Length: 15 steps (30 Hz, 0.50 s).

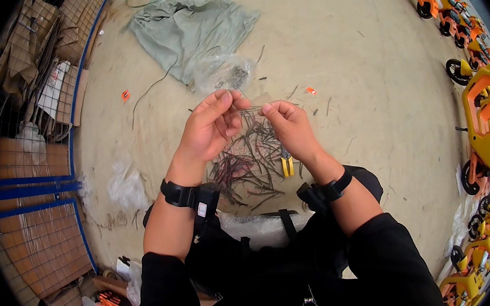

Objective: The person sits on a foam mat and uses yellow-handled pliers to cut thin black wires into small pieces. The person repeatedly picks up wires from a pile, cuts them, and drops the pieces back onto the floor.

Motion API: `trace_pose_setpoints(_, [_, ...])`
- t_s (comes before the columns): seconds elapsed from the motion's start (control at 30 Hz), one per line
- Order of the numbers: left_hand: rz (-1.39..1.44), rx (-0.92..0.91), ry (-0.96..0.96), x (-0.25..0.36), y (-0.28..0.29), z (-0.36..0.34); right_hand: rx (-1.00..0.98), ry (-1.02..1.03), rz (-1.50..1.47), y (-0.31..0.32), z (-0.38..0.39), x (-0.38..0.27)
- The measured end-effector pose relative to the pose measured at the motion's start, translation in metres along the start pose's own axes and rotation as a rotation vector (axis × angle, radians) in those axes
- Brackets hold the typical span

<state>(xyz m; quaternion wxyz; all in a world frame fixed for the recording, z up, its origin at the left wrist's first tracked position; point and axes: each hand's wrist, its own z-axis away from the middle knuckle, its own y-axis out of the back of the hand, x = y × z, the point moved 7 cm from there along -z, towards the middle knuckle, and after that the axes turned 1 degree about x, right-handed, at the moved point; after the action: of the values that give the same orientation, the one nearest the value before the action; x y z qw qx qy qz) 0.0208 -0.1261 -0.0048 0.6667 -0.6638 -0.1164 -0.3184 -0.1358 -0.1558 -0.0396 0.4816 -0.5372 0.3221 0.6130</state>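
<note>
Both hands are raised over a loose pile of dark and reddish cut wires [237, 168] on the floor. My left hand [213, 123], palm turned inward and fingers curled, holds what looks like a thin wire [251, 107]. The thumb and forefinger of my right hand [289, 126] pinch toward that wire's right part; the strand is too fine to trace fully. Yellow-handled pliers [287, 166] lie below my right hand, partly hidden by it. Just beyond my hands is a clear plastic bag [222, 71] with small dark bits inside.
A grey-green cloth [186, 32] lies ahead. Blue-framed mesh cages of cardboard [43, 231] line the left side; yellow-orange small bikes [482, 106] stand in a row at right. Crumpled plastic [124, 185], orange scraps [125, 95] and a long strand are on the floor.
</note>
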Motion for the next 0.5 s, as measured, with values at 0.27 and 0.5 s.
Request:
trace_pose_setpoints(0.27, [-0.206, 0.348, -0.131, 0.000, 0.015, -0.007, 0.009, 0.221, 0.275, -0.020, 0.016, 0.002])
trace_pose_setpoints(0.5, [-0.800, 0.257, -0.002, 0.015, 0.019, -0.010, 0.074, 0.250, 0.360, -0.005, 0.014, -0.010])
